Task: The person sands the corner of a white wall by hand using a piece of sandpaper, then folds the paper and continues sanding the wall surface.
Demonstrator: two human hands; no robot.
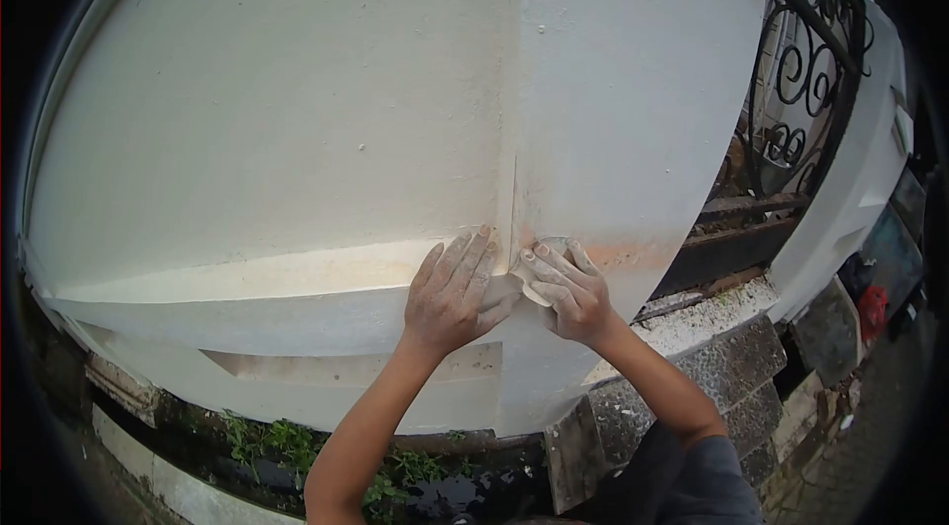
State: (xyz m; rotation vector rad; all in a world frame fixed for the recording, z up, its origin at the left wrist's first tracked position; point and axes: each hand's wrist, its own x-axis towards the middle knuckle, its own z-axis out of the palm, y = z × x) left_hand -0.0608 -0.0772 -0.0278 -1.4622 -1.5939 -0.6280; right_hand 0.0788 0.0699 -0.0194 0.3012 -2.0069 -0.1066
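Note:
My left hand (pixel 457 290) lies flat on the ledge of the white wall (pixel 297 130), close to the inner corner. Its fingers are stretched out and dusted with white powder, and it holds nothing. Just right of the corner, my right hand (pixel 573 296) presses a small, bent piece of sandpaper (pixel 535 291) against the projecting pillar (pixel 623 80). The sheet's pale edge curls out below the fingers, and a greyish part shows above them; the rest is hidden under the hand. A thin vertical crack runs up the corner above both hands. Orange-brown patches show beside the right hand.
A black wrought-iron fence (pixel 806 70) stands to the right of the pillar. Below are dark stone slabs (pixel 732 372), a ditch with dark water (pixel 465 495) and green weeds (pixel 267 441). A red plastic bag (pixel 872 312) lies at far right.

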